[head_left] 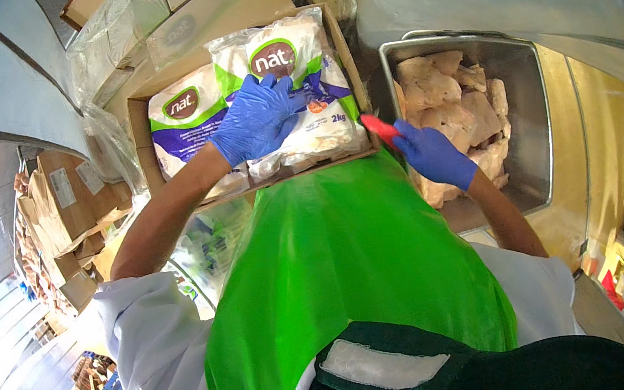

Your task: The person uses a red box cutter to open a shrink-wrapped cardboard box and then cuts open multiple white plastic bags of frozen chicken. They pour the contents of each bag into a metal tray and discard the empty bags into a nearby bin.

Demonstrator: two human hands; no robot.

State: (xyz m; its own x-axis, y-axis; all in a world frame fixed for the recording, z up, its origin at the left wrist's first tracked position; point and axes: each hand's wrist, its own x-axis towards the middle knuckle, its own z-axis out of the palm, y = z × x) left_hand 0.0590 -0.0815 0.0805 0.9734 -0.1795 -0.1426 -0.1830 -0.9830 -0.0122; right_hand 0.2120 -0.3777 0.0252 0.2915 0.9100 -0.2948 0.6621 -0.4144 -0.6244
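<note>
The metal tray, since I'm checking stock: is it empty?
No, the metal tray holds a pile of pale raw meat pieces beside the right hand.

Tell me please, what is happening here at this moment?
A person in a green apron and blue gloves works at an open cardboard box of white bags. The left hand lies spread on the top bag. The right hand holds a small red tool beside the box. To the right stands a metal tub with pale meat pieces.
</note>
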